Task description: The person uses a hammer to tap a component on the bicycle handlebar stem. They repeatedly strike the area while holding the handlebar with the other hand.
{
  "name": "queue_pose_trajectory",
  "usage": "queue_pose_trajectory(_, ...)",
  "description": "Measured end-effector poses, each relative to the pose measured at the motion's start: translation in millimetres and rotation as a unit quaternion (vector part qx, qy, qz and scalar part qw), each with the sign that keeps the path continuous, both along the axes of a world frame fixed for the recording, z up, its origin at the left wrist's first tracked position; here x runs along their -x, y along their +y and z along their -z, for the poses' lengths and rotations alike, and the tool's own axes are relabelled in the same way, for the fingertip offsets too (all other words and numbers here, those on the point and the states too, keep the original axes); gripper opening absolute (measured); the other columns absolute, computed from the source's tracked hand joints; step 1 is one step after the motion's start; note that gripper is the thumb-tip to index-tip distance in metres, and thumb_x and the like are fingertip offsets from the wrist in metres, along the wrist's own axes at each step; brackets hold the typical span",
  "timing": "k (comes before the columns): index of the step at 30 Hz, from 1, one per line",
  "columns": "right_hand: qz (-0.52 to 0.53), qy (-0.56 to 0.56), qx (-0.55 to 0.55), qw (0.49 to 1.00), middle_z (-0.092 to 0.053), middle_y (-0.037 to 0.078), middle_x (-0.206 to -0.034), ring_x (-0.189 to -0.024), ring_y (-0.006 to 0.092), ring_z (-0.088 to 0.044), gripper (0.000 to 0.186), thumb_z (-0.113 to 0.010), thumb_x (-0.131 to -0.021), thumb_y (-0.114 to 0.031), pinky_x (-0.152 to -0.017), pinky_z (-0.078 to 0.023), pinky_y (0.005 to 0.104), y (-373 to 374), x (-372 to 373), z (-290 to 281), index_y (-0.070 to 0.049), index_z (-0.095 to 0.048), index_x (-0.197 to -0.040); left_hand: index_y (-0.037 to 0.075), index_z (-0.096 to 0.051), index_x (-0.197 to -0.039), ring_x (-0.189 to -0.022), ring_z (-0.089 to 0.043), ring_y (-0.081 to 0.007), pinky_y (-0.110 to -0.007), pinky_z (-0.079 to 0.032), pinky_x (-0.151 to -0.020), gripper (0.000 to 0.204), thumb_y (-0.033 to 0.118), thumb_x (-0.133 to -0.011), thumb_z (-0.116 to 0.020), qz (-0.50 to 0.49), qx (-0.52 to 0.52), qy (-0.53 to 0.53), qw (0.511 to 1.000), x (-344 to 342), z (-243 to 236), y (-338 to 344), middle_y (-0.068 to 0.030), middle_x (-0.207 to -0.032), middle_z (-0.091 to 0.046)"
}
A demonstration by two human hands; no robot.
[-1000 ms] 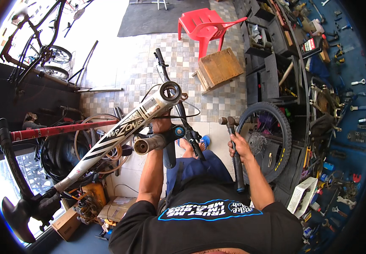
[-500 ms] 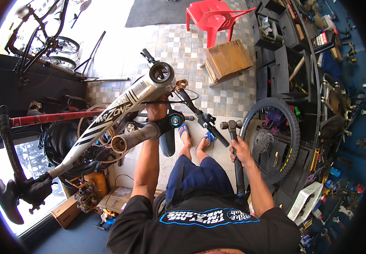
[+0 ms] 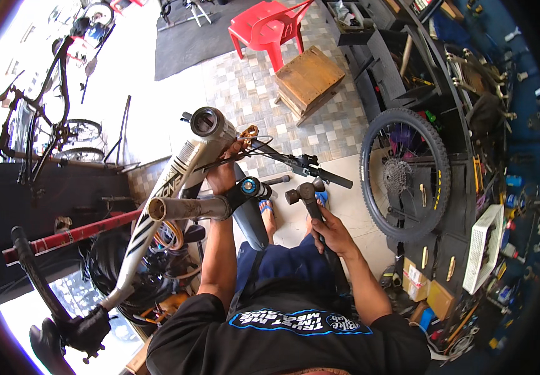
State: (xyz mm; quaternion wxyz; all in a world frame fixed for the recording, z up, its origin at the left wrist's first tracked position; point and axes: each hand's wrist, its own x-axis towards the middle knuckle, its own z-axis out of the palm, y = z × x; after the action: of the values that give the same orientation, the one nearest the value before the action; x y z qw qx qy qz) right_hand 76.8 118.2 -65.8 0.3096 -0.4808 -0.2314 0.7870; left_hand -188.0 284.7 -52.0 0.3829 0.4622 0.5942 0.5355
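My right hand [image 3: 335,234] is closed round the dark handle of a hammer [image 3: 306,191], whose metal head points up in front of my legs. A white and black bicycle frame [image 3: 173,165] slants across the left, its open head tube [image 3: 207,122] facing up. My left hand [image 3: 222,177] is closed at the frame just below the head tube, its grip partly hidden. Across my left forearm lies the bare silver steerer tube [image 3: 188,208] of a fork, with a blue-topped crown [image 3: 250,186] and a dark leg. A handlebar [image 3: 310,169] hangs by cables beyond it.
A wheel with a cassette [image 3: 401,175] leans against dark shelving on the right. Ahead stand a wooden stool [image 3: 310,78] and a red plastic chair [image 3: 267,26]. Another bicycle frame [image 3: 57,112] is at far left. A white perforated basket [image 3: 484,250] and tools line the right side.
My right hand has brought the hammer left, closer to the fork crown. The view has shifted, and the fork's steerer tube and the frame appear farther left.
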Motion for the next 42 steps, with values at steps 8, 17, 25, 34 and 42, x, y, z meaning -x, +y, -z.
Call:
queue_pose_trajectory(8, 0.080, 0.021, -0.005, 0.997, -0.050, 0.002, -0.066, -0.040, 0.0116, -0.048, 0.039, -0.054, -0.102, -0.019, -0.037, -0.042, 0.0268, -20, 58, 40, -0.010, -0.044, -0.139, 0.001, -0.073, -0.097, -0.083, -0.070, -0.0192, -0.032, -0.054, -0.078, 0.022, 0.022, -0.097, -0.065, 0.043, -0.047, 0.180, 0.982, 8, 12, -7, -0.0073, -0.091, -0.075)
queue_pose_trajectory(17, 0.089, -0.012, 0.030, 0.995, -0.050, 0.002, -0.067, -0.042, 0.0113, -0.049, 0.041, -0.055, -0.103, -0.019, -0.039, -0.043, 0.0266, -36, 52, 30, -0.014, -0.043, -0.141, -0.006, -0.067, -0.102, -0.085, -0.071, -0.0202, -0.032, -0.060, -0.079, 0.023, 0.016, -0.095, -0.067, -0.011, 0.008, -0.125, 0.992, -5, 19, -5, -0.0128, -0.094, -0.071)
queue_pose_trajectory(25, 0.065, -0.054, 0.032, 0.996, -0.050, 0.002, -0.067, -0.044, 0.0102, -0.049, 0.034, -0.055, -0.103, -0.020, -0.039, -0.043, 0.0257, -43, 30, 35, -0.012, -0.048, -0.134, -0.006, -0.069, -0.099, -0.085, -0.070, -0.0195, -0.034, -0.060, -0.081, 0.018, 0.011, -0.095, -0.068, -0.039, -0.007, -0.177, 0.983, -3, 18, 0, -0.0125, -0.094, -0.072)
queue_pose_trajectory(34, 0.028, -0.070, 0.018, 0.997, -0.051, 0.002, -0.067, -0.044, 0.0100, -0.050, 0.031, -0.054, -0.103, -0.018, -0.039, -0.044, 0.0257, -35, 19, 39, -0.010, -0.048, -0.132, -0.008, -0.069, -0.101, -0.087, -0.070, -0.0213, -0.032, -0.058, -0.082, 0.023, 0.014, -0.095, -0.067, -0.022, -0.006, -0.123, 0.992, -3, 8, -6, -0.0137, -0.096, -0.072)
queue_pose_trajectory(42, 0.013, 0.058, 0.049, 0.997, -0.051, 0.003, -0.069, -0.043, 0.0121, -0.051, 0.031, -0.051, -0.104, -0.024, -0.040, -0.045, 0.0267, -12, 40, 42, -0.010, -0.046, -0.132, -0.006, -0.069, -0.102, -0.088, -0.069, -0.0181, -0.030, -0.055, -0.085, 0.021, 0.015, -0.096, -0.067, 0.007, 0.026, -0.169, 0.985, 0, 7, -6, -0.0107, -0.095, -0.072)
